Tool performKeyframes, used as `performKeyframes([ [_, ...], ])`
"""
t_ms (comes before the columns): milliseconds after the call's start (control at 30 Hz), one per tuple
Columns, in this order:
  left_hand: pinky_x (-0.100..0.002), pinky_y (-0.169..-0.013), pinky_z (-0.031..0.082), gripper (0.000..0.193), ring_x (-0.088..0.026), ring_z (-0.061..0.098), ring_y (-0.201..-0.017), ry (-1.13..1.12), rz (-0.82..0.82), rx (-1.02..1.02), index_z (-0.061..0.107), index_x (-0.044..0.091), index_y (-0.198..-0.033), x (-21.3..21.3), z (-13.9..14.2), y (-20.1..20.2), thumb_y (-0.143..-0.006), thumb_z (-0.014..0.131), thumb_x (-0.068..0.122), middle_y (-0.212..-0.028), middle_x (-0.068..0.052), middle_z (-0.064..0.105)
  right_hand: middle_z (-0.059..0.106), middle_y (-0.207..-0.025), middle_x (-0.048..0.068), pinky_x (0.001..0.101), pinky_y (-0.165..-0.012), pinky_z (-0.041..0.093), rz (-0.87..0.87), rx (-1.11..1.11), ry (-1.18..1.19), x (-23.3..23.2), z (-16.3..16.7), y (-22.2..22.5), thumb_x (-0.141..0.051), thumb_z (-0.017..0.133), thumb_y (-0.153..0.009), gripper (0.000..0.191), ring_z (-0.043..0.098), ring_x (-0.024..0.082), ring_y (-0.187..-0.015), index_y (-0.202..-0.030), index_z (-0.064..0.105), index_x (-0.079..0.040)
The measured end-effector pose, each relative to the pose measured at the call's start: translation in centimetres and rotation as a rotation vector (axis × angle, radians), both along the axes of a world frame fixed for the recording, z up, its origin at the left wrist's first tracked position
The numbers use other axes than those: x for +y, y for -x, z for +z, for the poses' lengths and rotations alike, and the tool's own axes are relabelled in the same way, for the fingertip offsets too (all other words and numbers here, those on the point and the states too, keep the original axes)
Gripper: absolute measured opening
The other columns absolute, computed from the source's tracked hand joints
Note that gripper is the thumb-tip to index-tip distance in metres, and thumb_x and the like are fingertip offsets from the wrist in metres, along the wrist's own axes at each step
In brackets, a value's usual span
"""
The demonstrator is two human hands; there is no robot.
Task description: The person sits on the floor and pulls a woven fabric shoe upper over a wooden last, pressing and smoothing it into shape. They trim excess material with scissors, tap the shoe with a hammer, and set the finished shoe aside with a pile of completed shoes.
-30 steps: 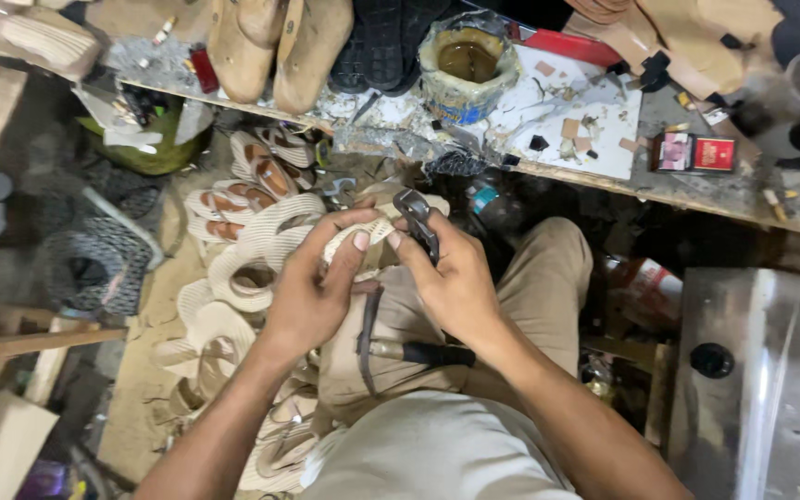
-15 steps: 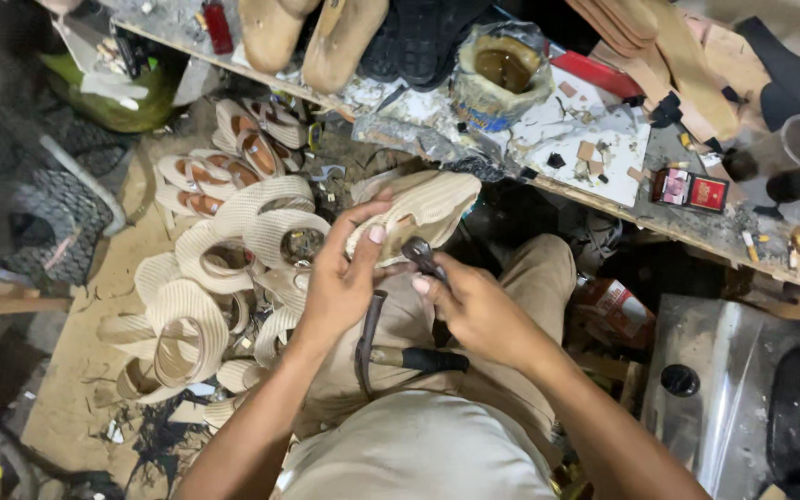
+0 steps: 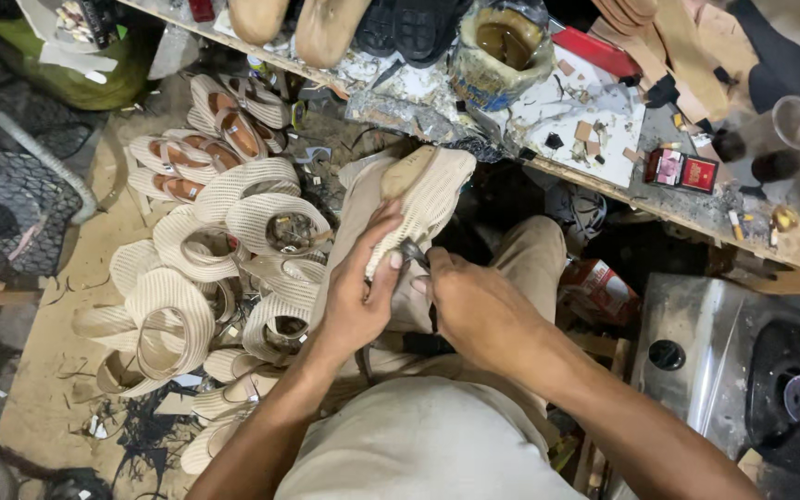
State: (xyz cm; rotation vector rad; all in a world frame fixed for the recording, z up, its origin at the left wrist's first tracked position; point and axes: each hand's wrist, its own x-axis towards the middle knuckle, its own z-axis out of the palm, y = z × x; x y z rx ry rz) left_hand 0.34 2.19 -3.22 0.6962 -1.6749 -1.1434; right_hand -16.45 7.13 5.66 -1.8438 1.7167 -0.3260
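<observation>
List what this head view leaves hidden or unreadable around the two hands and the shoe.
- Tool in the right hand: the fist covers all but its dark tip.
- Woven shoe upper: underside hidden; left hand fingers cover its near edge.
- Glue pot: cut by the top edge.

Cream ribbed weave on the shoe upper [image 3: 432,199], paler tan at its last [image 3: 409,171]. Same cream ribbing across the heap of uppers [image 3: 206,268] on the floor, a few lined in brown. Dark metal on the small tool [image 3: 413,252]. Beige trousers [image 3: 530,268] and beige shirt [image 3: 418,444]. Brown glue inside the stained, bluish-grey pot [image 3: 502,46]. White, glue-spotted board [image 3: 576,120] on the bench, with a red-and-white small box [image 3: 682,171] beside. Red flat strip [image 3: 599,51]. Black soles [image 3: 405,28]. Clear plastic cup [image 3: 796,120]. Green bag [image 3: 94,79].
</observation>
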Motion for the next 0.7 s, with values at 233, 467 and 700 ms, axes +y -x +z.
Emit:
performKeyframes([
  [233,-0.03,-0.103,0.049,0.043,-0.016,0.047,-0.142,-0.649,-0.004,0.242,0.056,0.004,-0.145,-0.3,-1.3,-0.5,-0.101,0.055,0.008,-0.162,-0.007,0.045,0.069,-0.102,0.027,0.0543,-0.069,0.053,-0.08,0.1,0.179,0.3,-6.9,-2.4,-0.001,0.053,-0.086,0.033,0.068,0.046,-0.08,-0.118,0.053,0.004],
  [467,-0.032,-0.113,0.039,0.043,-0.021,0.046,-0.146,-0.47,0.073,0.148,0.056,0.002,-0.147,2.8,-1.2,-1.7,-0.104,0.059,0.01,-0.161,-0.012,0.049,0.065,-0.105,0.03,0.0533,-0.08,0.05,0.031,0.177,0.341,3.5,-5.4,-2.4,0.004,0.051,-0.076,0.045,0.063,0.048,-0.094,-0.12,0.053,0.01],
  [700,-0.034,-0.124,0.031,0.048,-0.026,0.04,-0.153,-0.158,0.101,-0.022,0.049,0.0,-0.151,6.1,-1.1,-2.3,-0.106,0.057,0.012,-0.164,-0.019,0.043,0.065,-0.1,0.03,0.0553,-0.076,0.049,-0.043,-0.126,-0.035,5.3,-2.6,-2.7,-0.01,0.051,-0.101,0.019,0.063,0.049,-0.094,-0.111,0.053,0.006],
])
